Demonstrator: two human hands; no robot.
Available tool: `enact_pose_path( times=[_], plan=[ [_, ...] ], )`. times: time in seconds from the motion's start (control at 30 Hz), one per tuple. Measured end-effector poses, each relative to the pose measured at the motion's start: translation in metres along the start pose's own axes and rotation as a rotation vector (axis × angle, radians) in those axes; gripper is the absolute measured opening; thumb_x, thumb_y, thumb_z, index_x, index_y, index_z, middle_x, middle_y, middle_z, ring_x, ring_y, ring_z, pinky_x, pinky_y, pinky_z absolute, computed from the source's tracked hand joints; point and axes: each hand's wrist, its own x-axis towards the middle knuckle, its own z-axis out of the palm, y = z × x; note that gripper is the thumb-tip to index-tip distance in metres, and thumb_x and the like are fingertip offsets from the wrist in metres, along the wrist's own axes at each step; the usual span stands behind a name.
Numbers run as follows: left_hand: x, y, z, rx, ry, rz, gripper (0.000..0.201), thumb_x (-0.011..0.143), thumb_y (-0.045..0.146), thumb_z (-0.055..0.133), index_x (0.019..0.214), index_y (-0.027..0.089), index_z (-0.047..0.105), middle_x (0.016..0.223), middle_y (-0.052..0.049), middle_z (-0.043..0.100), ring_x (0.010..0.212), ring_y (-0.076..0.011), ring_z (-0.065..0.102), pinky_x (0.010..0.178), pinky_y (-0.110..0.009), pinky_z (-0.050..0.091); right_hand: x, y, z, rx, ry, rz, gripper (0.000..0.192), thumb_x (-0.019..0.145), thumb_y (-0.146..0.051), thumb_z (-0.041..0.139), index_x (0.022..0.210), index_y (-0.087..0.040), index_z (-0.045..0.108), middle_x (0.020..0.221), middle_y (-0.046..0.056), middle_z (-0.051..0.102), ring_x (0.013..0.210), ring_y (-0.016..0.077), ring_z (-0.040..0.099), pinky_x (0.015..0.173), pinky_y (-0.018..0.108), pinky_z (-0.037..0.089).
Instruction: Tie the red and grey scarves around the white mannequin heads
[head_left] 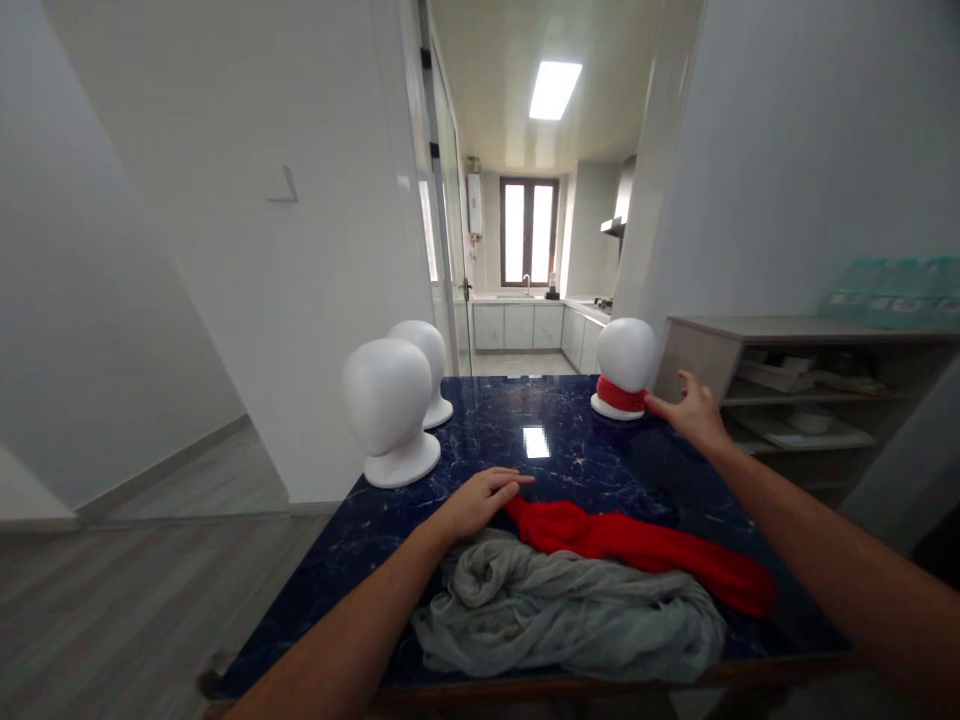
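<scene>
My left hand (480,502) is over the table with its fingers stretched out, beside the left end of a bright red scarf (630,540). Whether its underside touches the scarf is hidden. A crumpled grey-green scarf (570,610) lies in front of the red one, close to the table's near edge. At the far right, a white mannequin head (627,352) stands upright with a red scarf (621,396) wrapped around its neck. Just right of that neck is my right hand (691,412), fingers apart; its thumb side reaches the red wrap, and contact is hard to tell.
Two more white mannequin heads, a nearer one (388,400) and a farther one (427,350), stand bare at the table's left edge. The dark blue marbled table (517,435) is glossy. A shelf unit (810,328) with bottles (892,290) on top stands right; a kitchen lies behind.
</scene>
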Motion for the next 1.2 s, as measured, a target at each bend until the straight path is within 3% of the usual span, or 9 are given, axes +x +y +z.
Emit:
enact_pose_path(
  times=[0.13,0.23,0.33,0.4,0.47,0.67,0.87,1.0,1.2],
  plan=[
    [-0.001,0.017,0.003,-0.151,-0.144,-0.027,0.051,0.103,0.059,0.047,0.122,0.026,0.081,0.115,-0.008,0.080,0.105,-0.0249,0.072,0.094,-0.033,0.053,0.063,-0.046,0.017,-0.025,0.090,-0.048,0.115,0.074,-0.069,0.080,0.164,-0.014,0.034,0.151,0.026,0.044,0.137,0.0435,0.048,0.111,0.052,0.041],
    [0.000,0.019,0.005,-0.272,-0.119,-0.071,0.060,0.104,0.062,0.042,0.118,0.020,0.082,0.088,-0.008,0.080,0.085,-0.0223,0.072,0.083,-0.031,0.052,0.097,-0.066,0.030,-0.053,0.072,-0.024,0.119,0.075,-0.072,0.080,0.166,-0.015,0.029,0.163,0.029,0.026,0.143,0.0483,0.038,0.113,0.057,0.035],
    [0.003,0.012,0.005,-0.272,0.101,-0.135,0.064,0.105,0.064,0.037,0.113,0.018,0.081,0.058,-0.002,0.066,0.060,-0.0182,0.062,0.069,-0.029,0.047,0.121,-0.073,0.043,-0.081,0.011,-0.004,0.118,0.079,-0.076,0.075,0.165,-0.010,0.028,0.165,0.034,0.014,0.142,0.0486,0.033,0.110,0.060,0.033],
    [0.005,0.007,0.005,-0.222,0.275,-0.186,0.062,0.105,0.064,0.037,0.112,0.019,0.080,0.052,0.002,0.056,0.053,-0.0165,0.054,0.060,-0.027,0.041,0.131,-0.073,0.052,-0.083,-0.020,0.005,0.116,0.081,-0.077,0.073,0.163,-0.006,0.031,0.164,0.036,0.011,0.140,0.0466,0.033,0.107,0.060,0.034],
    [0.007,0.003,0.005,-0.167,0.390,-0.208,0.057,0.105,0.062,0.038,0.114,0.021,0.077,0.055,0.003,0.056,0.055,-0.0167,0.054,0.059,-0.027,0.039,0.135,-0.072,0.061,-0.062,-0.033,0.022,0.116,0.079,-0.078,0.074,0.160,-0.004,0.036,0.162,0.036,0.012,0.136,0.0440,0.036,0.105,0.058,0.035],
    [0.010,-0.002,0.009,-0.067,0.458,-0.233,0.044,0.105,0.056,0.044,0.119,0.025,0.072,0.069,0.000,0.065,0.067,-0.0190,0.063,0.064,-0.028,0.041,0.124,-0.070,0.079,-0.036,-0.012,0.098,0.135,0.062,-0.067,0.093,0.164,-0.012,0.025,0.158,0.034,0.020,0.130,0.0405,0.042,0.100,0.052,0.038],
    [0.012,-0.006,0.008,-0.024,0.467,-0.227,0.038,0.105,0.053,0.047,0.118,0.025,0.069,0.074,0.001,0.066,0.070,-0.0180,0.064,0.065,-0.029,0.041,0.103,-0.090,0.068,-0.046,0.013,0.117,0.122,0.066,-0.059,0.093,0.161,-0.015,0.031,0.154,0.031,0.029,0.127,0.0382,0.046,0.098,0.049,0.039],
    [0.015,-0.010,0.011,-0.002,0.498,-0.214,0.032,0.100,0.046,0.059,0.123,0.025,0.065,0.079,0.003,0.067,0.072,-0.0169,0.064,0.068,-0.028,0.044,0.080,-0.118,0.055,-0.063,0.018,0.038,0.119,0.067,-0.063,0.089,0.161,-0.020,0.030,0.152,0.027,0.033,0.128,0.0399,0.051,0.099,0.048,0.042],
    [0.019,-0.020,0.014,0.013,0.557,-0.160,0.052,0.088,0.030,0.076,0.138,0.024,0.061,0.111,-0.005,0.072,0.096,-0.0201,0.068,0.088,-0.034,0.053,0.024,-0.184,0.034,0.047,-0.102,-0.034,0.124,0.062,-0.068,0.088,0.161,-0.023,0.027,0.148,0.022,0.040,0.118,0.0391,0.061,0.101,0.050,0.049]
  ],
)
